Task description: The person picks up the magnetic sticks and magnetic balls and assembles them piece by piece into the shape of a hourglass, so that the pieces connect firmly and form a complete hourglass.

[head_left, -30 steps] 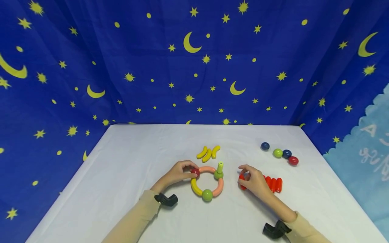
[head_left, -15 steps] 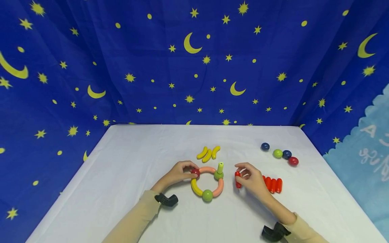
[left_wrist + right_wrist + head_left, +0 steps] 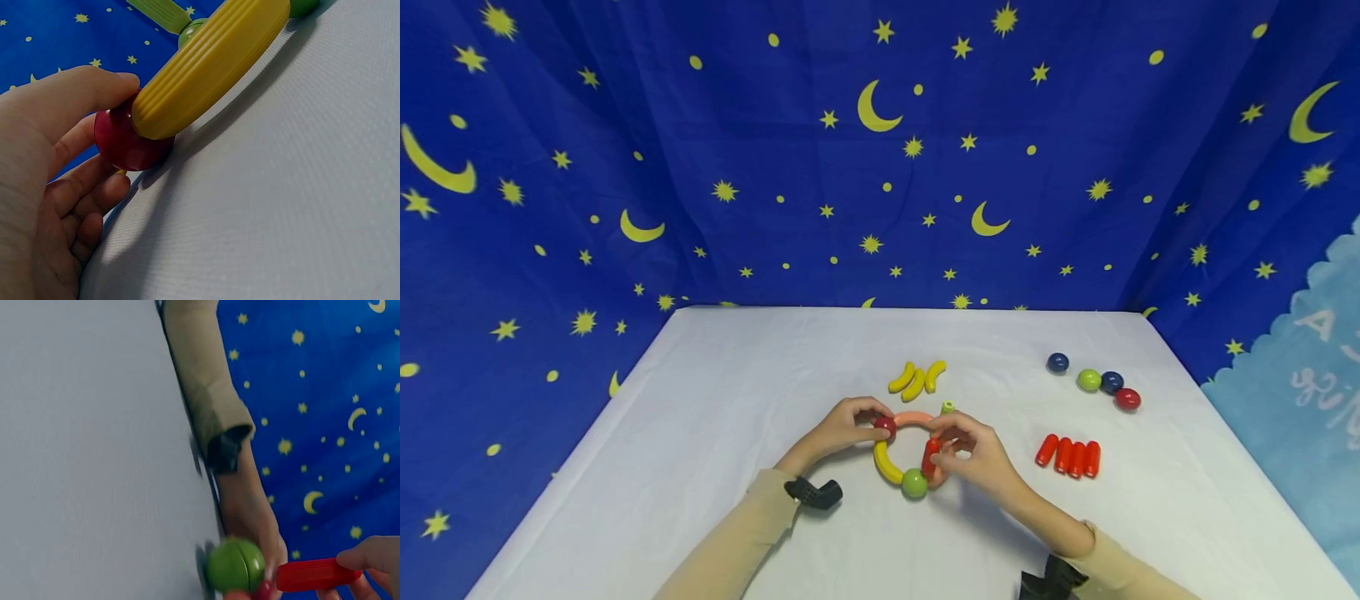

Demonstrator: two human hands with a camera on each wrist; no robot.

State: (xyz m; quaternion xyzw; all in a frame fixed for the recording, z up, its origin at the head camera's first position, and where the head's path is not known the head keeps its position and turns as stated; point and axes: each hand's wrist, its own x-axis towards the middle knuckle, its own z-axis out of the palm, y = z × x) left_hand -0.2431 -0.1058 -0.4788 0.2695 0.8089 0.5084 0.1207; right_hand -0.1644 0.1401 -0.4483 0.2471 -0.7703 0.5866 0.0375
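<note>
On the table stands a ring of curved and round toy pieces. My left hand [image 3: 842,427] grips the dark red ball [image 3: 885,428] at the ring's left, thumb and fingers around it. From that ball a ribbed yellow curved piece [image 3: 209,72] leads to a green ball [image 3: 914,483] in front. My right hand [image 3: 983,457] pinches a red rod [image 3: 309,575] between thumb and fingers, over the ring's right side. A pink curved piece [image 3: 913,417] forms the back. The right pink piece and the second green ball are mostly hidden behind the right hand; a light green rod [image 3: 948,407] peeks out above.
Several red rods [image 3: 1077,458] lie side by side to the right. Farther back right are two blue balls, a green ball [image 3: 1089,380] and a red ball [image 3: 1127,399]. Three small yellow curved pieces [image 3: 913,384] lie behind the ring. A starry blue curtain [image 3: 775,150] borders the table.
My right hand has carried the red rod leftward from beside the other red rods to the ring's right side. The left hand has stayed on the red ball.
</note>
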